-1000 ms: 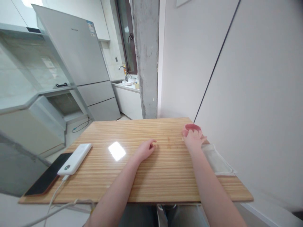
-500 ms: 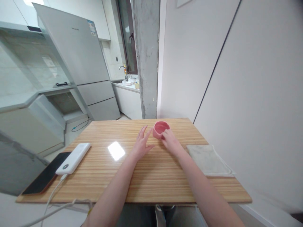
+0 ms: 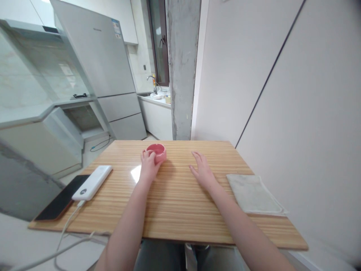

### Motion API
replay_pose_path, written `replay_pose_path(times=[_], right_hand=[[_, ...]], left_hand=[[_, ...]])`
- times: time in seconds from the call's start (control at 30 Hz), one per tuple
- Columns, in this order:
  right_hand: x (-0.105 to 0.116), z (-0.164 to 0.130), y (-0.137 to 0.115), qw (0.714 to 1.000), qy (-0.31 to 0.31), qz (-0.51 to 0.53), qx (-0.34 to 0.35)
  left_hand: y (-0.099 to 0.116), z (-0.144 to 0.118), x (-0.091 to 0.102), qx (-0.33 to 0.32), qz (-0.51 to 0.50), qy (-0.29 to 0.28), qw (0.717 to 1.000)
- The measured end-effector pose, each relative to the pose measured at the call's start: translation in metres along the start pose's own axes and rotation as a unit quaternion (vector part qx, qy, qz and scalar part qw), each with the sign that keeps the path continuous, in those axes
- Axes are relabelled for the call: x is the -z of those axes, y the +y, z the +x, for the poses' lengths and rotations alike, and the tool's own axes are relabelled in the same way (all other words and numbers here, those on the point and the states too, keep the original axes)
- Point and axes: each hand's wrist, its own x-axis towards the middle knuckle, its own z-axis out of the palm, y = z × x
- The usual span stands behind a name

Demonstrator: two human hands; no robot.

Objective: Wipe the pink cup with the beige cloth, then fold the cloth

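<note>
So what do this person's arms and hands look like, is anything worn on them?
Both forearms are bare as far as the view reaches: no sleeves show. The left hand and right hand wear no gloves, and no watch, bracelet or ring can be made out. The fingers are slim with short nails. Nothing is strapped or wired to either arm.

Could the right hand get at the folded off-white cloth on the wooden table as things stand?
Probably yes: the right hand lies flat and empty on the table, just beside the folded off-white cloth, with bare wood between.
</note>
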Motion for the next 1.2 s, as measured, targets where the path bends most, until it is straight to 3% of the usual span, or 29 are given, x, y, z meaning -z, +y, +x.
replay_pose_path(times=[0.2,0.43,0.77,0.87,0.97,1.07,1.13,1.2], right_hand=[[-0.003,-0.001,0.008,1.0,-0.013,-0.002,-0.015],[0.001,-0.001,0.015,0.999,-0.021,-0.007,-0.045],[0.005,0.004,0.015,0.996,-0.04,-0.048,-0.06],[0.035,-0.011,0.022,0.975,-0.057,-0.166,-0.139],[0.079,-0.049,0.038,0.903,-0.043,-0.299,-0.305],[0.111,-0.09,0.051,0.836,-0.058,-0.368,-0.403],[0.114,-0.104,0.05,0.826,-0.083,-0.379,-0.409],[0.1,-0.103,0.038,0.845,-0.094,-0.373,-0.371]], left_hand=[[-0.025,-0.007,-0.006,0.171,0.096,0.084,0.977],[-0.03,-0.011,-0.001,0.302,0.153,0.116,0.934],[-0.042,-0.011,0.001,0.35,0.142,0.115,0.919],[-0.04,-0.011,0.002,0.344,0.136,0.112,0.922],[-0.028,-0.01,0.008,0.305,0.116,0.143,0.934],[-0.003,-0.008,0.014,0.197,0.058,0.165,0.965],[0.022,-0.01,0.017,0.097,-0.029,0.136,0.986],[0.052,-0.018,0.017,-0.009,-0.133,0.063,0.989]])
